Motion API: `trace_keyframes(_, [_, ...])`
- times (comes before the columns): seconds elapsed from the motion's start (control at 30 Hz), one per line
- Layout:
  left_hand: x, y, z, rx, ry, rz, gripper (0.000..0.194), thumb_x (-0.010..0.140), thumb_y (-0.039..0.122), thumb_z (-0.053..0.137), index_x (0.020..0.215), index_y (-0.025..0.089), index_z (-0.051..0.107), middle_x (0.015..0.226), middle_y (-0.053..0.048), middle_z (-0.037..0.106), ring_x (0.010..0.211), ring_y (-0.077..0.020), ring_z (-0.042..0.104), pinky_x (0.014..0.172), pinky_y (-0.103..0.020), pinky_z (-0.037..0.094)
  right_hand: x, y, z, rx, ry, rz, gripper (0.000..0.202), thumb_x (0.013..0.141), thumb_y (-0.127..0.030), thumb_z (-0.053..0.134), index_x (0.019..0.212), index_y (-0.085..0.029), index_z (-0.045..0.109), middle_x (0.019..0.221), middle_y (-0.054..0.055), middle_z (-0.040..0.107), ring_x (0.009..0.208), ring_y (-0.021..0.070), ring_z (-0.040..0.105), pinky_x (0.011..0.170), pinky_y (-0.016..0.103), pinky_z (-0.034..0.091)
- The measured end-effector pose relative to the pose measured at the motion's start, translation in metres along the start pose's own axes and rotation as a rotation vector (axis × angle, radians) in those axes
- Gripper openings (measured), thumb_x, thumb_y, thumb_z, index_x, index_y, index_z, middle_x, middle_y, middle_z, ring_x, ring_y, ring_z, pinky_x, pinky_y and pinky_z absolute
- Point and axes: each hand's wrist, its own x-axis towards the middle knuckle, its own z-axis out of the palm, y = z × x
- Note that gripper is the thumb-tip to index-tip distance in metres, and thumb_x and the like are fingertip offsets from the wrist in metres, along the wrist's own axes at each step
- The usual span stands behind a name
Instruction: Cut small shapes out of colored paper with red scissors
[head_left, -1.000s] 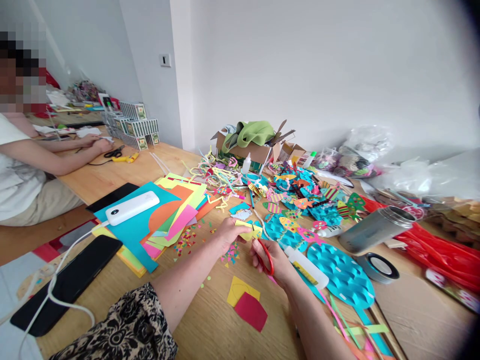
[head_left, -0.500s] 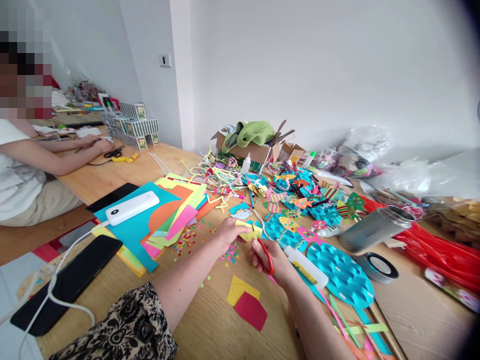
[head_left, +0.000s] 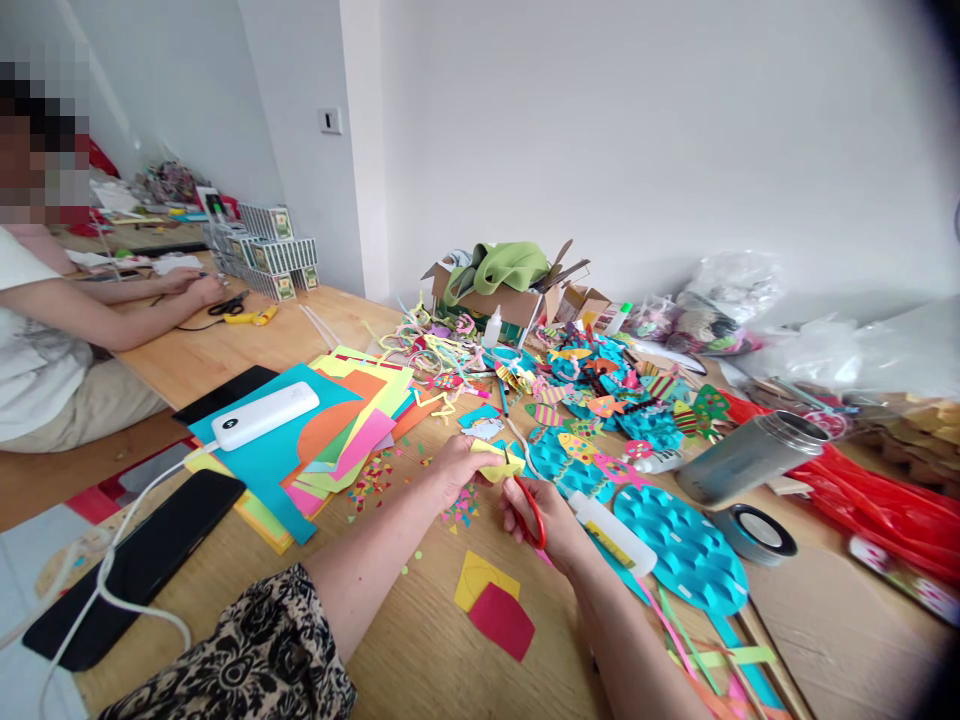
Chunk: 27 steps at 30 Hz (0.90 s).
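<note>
My left hand [head_left: 454,472] pinches a small piece of yellow paper [head_left: 489,462] above the wooden table. In my right hand [head_left: 553,520] are red-handled scissors [head_left: 537,512], their blades at the paper's right edge. Below my hands lie a yellow paper piece with a drawn curve [head_left: 480,572] and, overlapping it, a dark red paper piece [head_left: 502,620]. Tiny coloured paper scraps [head_left: 375,480] are scattered left of my left hand. Close to my right wrist lies a white glue bottle [head_left: 616,535].
Stacked coloured paper [head_left: 337,400] with a white power bank [head_left: 266,415] and a black phone [head_left: 135,570] lie left. Right are blue paper discs [head_left: 682,545], a metal flask [head_left: 754,455] and a tape roll [head_left: 757,535]. Another person's hands [head_left: 199,285] rest at the far left.
My hands, the scissors and the yellow paper look almost unmoved. At the far left, the other person's head has shifted slightly.
</note>
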Motion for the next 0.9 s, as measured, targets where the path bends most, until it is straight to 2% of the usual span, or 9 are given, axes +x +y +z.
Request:
trace_keyframes(0.3, [-0.0001, 0.0005, -0.0005, -0.001, -0.023, 0.01, 0.015, 0.054, 0.023, 0.077, 0.06, 0.014, 0.066, 0.058, -0.001, 0.063, 0.055, -0.0119, 0.054, 0.055, -0.024, 0.04, 0.0007, 0.0028, 0.0001, 0.009, 0.005, 0.004, 0.055, 0.075, -0.069, 0.06, 0.061, -0.017, 0.052, 0.048, -0.002, 0.057, 0.035, 0.0063, 0.045, 0.036, 0.018, 0.027])
trace_keyframes(0.73, [0.0058, -0.006, -0.0025, -0.07, 0.006, 0.001, 0.026, 0.049, 0.025, 0.081, 0.066, 0.013, 0.066, 0.061, -0.001, 0.064, 0.056, -0.0124, 0.056, 0.055, -0.026, 0.043, 0.0021, 0.0033, 0.0002, -0.014, 0.013, 0.005, 0.053, 0.076, -0.067, 0.06, 0.059, -0.017, 0.052, 0.047, -0.002, 0.056, 0.035, 0.0065, 0.045, 0.036, 0.018, 0.028])
trace_keyframes(0.9, [0.0033, -0.0043, -0.0019, -0.04, 0.012, 0.011, 0.024, 0.05, 0.024, 0.081, 0.065, 0.013, 0.066, 0.06, -0.001, 0.063, 0.054, -0.011, 0.055, 0.052, -0.023, 0.039, 0.0004, -0.0001, 0.0012, -0.013, 0.017, 0.012, 0.056, 0.074, -0.071, 0.06, 0.058, -0.017, 0.051, 0.047, -0.001, 0.056, 0.035, 0.0066, 0.045, 0.037, 0.018, 0.028])
